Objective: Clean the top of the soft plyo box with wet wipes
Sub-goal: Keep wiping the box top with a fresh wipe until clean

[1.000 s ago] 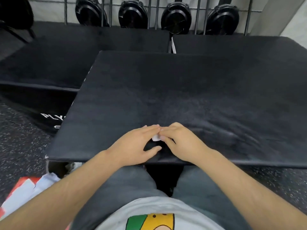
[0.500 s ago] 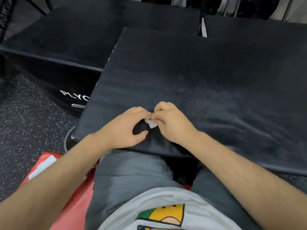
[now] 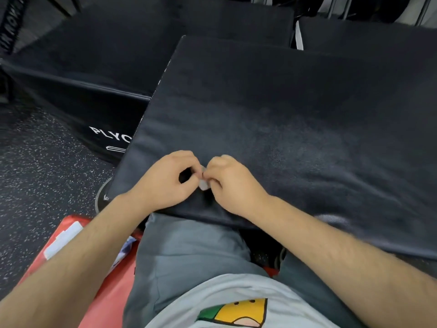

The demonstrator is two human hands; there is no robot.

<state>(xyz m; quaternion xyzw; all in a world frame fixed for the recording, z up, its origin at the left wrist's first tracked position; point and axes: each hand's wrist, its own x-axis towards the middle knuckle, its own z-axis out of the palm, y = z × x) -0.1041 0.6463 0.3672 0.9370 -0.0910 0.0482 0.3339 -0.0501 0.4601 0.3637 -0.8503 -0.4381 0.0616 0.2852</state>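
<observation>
Barely visible wipe (image 3: 203, 185) between fingertips (image 3: 195, 172)

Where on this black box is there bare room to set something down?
Crowded only at the near edge, where left hand and right hand pinch a wipe; beyond them the plyo box top is bare to its far and right edges.

Wearer seen from above. A pale grey T-shirt (image 3: 238, 290) bore a green, yellow and pink printed graphic (image 3: 236, 312) at its centre. Grey trousers (image 3: 184, 256) showed beyond the T-shirt's hem. The forearms, left hand (image 3: 165, 183) and right hand (image 3: 236, 188) were bare.
</observation>
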